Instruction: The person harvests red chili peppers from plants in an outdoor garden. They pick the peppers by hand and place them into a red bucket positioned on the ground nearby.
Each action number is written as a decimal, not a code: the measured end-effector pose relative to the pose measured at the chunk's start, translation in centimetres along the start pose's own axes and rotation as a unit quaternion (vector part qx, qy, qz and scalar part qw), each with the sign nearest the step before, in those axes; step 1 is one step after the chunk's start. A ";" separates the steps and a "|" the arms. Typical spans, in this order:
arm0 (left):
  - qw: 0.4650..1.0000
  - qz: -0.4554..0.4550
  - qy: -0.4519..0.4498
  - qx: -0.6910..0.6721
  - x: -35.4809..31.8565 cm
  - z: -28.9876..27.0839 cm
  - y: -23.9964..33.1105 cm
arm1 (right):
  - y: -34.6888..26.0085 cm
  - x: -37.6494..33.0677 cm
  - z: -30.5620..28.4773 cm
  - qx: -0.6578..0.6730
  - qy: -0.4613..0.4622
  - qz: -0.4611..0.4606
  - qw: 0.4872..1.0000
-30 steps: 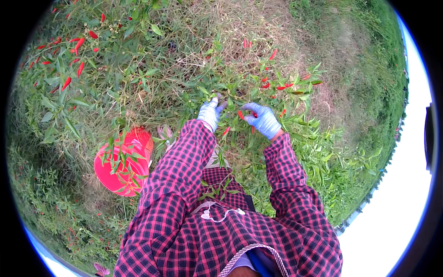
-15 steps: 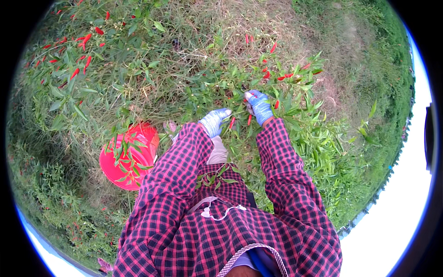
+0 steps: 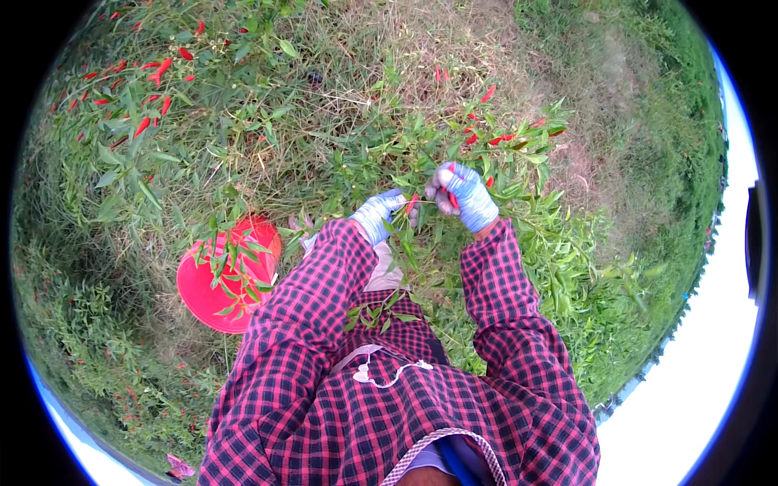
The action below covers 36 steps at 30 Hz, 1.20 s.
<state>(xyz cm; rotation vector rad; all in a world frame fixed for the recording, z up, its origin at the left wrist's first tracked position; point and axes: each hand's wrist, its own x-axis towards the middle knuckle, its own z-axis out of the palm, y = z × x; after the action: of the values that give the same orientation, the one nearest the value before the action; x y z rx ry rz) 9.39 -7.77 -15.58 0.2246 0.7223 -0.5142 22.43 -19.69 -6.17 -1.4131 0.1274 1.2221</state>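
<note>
Both my hands wear pale blue-and-white gloves and work among the leaves of a chili plant (image 3: 527,174). My right hand (image 3: 470,198) is closed, with a red chili pepper (image 3: 451,198) showing between its curled fingers. To its left, my left hand (image 3: 375,217) reaches in with thumb and fingertips around another red chili pepper (image 3: 412,204); leaves partly cover these fingers. A thin stem runs between the two hands. More ripe chilies (image 3: 501,140) hang just beyond my right hand.
A red bucket (image 3: 194,287) stands on the grass at my left, leafy twigs across its mouth. Another chili plant (image 3: 158,73) loaded with red fruit grows at the far left. Dry grass (image 3: 454,40) lies ahead. A leafy sprig (image 3: 385,312) rests against my checked clothing.
My right hand has drawn back slightly to the right and turned, and red now shows in its fingers. The left hand's fingertips have moved onto the chili beside them.
</note>
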 end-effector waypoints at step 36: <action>0.980 -0.067 0.186 -0.035 1.3 -2.1 3.8 | 1.7 -1.2 -2.3 -0.706 0.008 -0.031 0.707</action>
<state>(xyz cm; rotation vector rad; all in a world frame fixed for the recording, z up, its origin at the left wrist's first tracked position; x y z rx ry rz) 10.96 -4.25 -17.97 0.2097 1.1234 -0.5815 22.07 -22.66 -7.01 -2.6735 -1.0842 1.2128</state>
